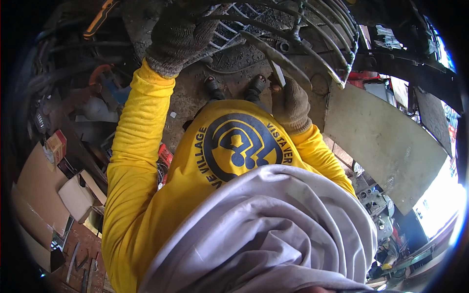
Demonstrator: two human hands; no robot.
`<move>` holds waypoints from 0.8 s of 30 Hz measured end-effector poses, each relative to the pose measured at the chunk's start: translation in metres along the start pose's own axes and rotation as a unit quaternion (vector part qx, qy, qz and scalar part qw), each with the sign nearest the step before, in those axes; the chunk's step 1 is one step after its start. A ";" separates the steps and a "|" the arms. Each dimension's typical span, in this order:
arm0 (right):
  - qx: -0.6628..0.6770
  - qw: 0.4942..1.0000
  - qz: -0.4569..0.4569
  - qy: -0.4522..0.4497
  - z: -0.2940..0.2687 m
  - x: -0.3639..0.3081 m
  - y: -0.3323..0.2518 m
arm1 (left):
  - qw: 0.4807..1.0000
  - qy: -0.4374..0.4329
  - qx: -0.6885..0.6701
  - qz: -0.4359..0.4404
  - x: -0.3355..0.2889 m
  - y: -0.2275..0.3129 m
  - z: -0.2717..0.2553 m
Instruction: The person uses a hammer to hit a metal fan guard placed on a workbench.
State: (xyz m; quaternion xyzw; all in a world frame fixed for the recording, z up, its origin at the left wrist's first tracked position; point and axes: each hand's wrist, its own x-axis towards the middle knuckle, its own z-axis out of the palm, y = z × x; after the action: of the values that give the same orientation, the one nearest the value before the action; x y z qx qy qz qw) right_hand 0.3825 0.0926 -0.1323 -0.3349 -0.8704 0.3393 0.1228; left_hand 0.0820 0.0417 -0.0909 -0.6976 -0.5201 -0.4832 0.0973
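Note:
A dark metal frame of curved rods [317, 36], like a round grille or rack, fills the top of the view. My left hand [178, 39], in a brown knit glove, is closed at the left side of this frame, its fingertips partly lost in shadow. My right hand [293, 105], gloved alike, is below the frame's right part, closed around a flat, pale, narrow strip [277, 74], whose exact kind I cannot make out. The strip's upper end meets or passes behind a broad curved metal bar [278, 56] of the frame.
A large flat sheet [386, 141] leans at the right. Opened cardboard boxes [41, 188] lie at the left, near a red-and-white carton [56, 146]. An orange-and-black tool [100, 19] is at the upper left. Greasy machine parts [376, 200] crowd the lower right. My sandalled feet [213, 87] stand below the frame.

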 end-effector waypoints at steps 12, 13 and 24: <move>-0.050 0.995 0.042 -0.077 0.009 0.005 0.008 | 0.993 -0.057 0.074 -0.073 -0.008 -0.002 -0.008; -0.019 0.998 0.031 -0.051 0.005 0.002 0.006 | 0.993 -0.062 0.058 -0.086 -0.009 -0.002 -0.009; 0.193 0.962 0.169 0.090 0.010 -0.013 0.033 | 0.924 0.097 -0.150 -0.338 0.000 0.035 0.005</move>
State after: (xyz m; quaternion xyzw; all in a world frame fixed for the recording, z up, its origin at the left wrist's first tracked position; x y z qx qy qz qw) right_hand 0.4049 0.0969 -0.1614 -0.4759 -0.7046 0.4854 0.2036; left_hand 0.1134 0.0295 -0.0804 -0.4360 -0.6346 -0.6252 -0.1277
